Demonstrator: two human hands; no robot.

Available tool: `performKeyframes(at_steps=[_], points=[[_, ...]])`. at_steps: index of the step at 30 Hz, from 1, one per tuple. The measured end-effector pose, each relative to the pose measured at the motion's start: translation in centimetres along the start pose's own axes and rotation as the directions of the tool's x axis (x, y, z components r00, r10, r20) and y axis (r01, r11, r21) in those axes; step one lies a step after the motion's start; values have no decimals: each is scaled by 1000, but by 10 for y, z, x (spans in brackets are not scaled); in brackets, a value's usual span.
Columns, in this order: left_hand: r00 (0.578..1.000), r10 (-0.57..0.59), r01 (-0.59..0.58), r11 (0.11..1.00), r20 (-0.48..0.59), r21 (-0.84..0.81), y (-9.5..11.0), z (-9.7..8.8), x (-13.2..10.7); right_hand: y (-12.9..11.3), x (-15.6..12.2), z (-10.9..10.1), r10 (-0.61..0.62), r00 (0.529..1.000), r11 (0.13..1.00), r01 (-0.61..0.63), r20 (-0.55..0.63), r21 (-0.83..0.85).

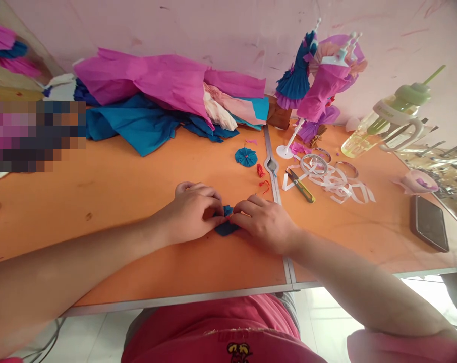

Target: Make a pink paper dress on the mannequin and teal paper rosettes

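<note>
Both my hands meet at the middle of the orange table (111,201), pinching a small piece of dark blue crepe paper (226,228) between them. My left hand (192,212) has its fingers curled onto the paper's left side. My right hand (264,222) grips the paper from the right, fingertips pressed against those of the left. Most of the blue piece is hidden under the fingers.
A heap of pink and blue crepe paper (164,96) lies at the back. A blue paper rosette (245,157), red scraps (262,176), a cutter (301,185), tape rings and white strips (327,174), paper-dressed doll stands (319,80), a green bottle (391,116) and a phone (428,222) sit to the right.
</note>
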State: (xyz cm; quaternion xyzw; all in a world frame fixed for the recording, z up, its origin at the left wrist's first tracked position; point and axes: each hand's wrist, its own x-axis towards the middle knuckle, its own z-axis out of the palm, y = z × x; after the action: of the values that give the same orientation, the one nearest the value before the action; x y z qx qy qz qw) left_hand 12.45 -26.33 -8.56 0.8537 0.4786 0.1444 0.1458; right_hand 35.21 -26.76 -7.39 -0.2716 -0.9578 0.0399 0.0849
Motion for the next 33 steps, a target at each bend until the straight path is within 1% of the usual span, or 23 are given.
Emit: performKeyframes(at_steps=[1, 3, 5, 7, 8, 9, 11, 13, 14, 16, 18, 19, 20, 22, 24, 26, 27, 28, 29, 30, 31, 32, 33], points=[[1000, -18, 18, 999, -10, -31, -1, -2, 1, 1, 0, 0, 0, 1000, 1000, 0, -16, 1], [997, -28, 20, 994, -65, -106, -2, -7, 1, 1, 1, 0, 15, 997, 997, -10, -75, 74], [992, 48, -71, 979, -121, -193, -2, -14, 0, 1, 1, -3, 85, 986, 980, -57, -146, 189], [981, 157, -180, 957, -117, -228, -1, -19, -1, 1, 1, -6, 173, 964, 950, -109, -202, 293], [978, 186, -203, 954, -99, -219, -1, -20, -2, 1, 1, -7, 207, 952, 936, -124, -226, 331], [980, 183, -196, 960, -80, -198, 0, -20, -2, 1, 1, -7, 225, 941, 926, -124, -255, 357], [989, 122, -133, 979, -79, -155, 2, -16, -2, 2, 1, -4, 230, 914, 921, -93, -333, 379], [989, 51, -73, 984, -139, -161, 5, -11, -1, 2, 0, 2, 227, 880, 939, -84, -417, 334], [985, 17, -49, 981, -171, -186, 7, -9, -1, 2, -1, 5, 209, 864, 959, -89, -458, 271], [978, -37, -17, 967, -206, -254, 10, -7, 0, 0, -3, 8, 116, 854, 993, -85, -507, 83], [974, -47, -21, 956, -222, -293, 12, -6, -1, -4, -5, 8, -13, 853, 997, -31, -521, -76], [975, -36, -30, 957, -221, -289, 13, -6, -2, -6, -5, 6, -42, 849, 995, -11, -526, -97], [973, -21, -45, 960, -231, -276, 13, -6, -3, -8, -5, 4, -40, 843, 996, -7, -536, -85], [970, 14, -74, 969, -244, -237, 14, -6, -4, -10, -4, 0, -1, 835, 999, -26, -550, -41], [970, 58, -104, 976, -235, -190, 14, -6, -5, -10, -4, -1, 0, 841, 998, -34, -541, -53], [966, 111, -146, 979, -233, -139, 13, -6, -6, -11, -6, -2, -60, 836, 994, 3, -546, -105], [960, 149, -179, 978, -238, -110, 11, -6, -6, -11, -7, -2, -101, 824, 993, 44, -557, -114], [946, 198, -224, 971, -259, -77, 9, -6, -6, -12, -8, -4, -139, 809, 990, 97, -572, -103], [922, 262, -283, 958, -286, -36, 6, -6, -7, -13, -9, -5, -162, 796, 986, 147, -584, -73], [890, 339, -350, 936, -306, 18, 3, -5, -8, -13, -10, -8, -158, 792, 984, 179, -589, -24], [848, 421, -419, 904, -323, 80, 0, -4, -8, -13, -9, -10, -115, 802, 984, 172, -587, 42], [806, 496, -476, 868, -324, 144, -3, -3, -9, -11, -8, -12, -35, 819, 986, 123, -573, 116], [772, 554, -517, 833, -312, 197, -4, -2, -9, -9, -7, -13, 65, 839, 981, 46, -540, 189]])
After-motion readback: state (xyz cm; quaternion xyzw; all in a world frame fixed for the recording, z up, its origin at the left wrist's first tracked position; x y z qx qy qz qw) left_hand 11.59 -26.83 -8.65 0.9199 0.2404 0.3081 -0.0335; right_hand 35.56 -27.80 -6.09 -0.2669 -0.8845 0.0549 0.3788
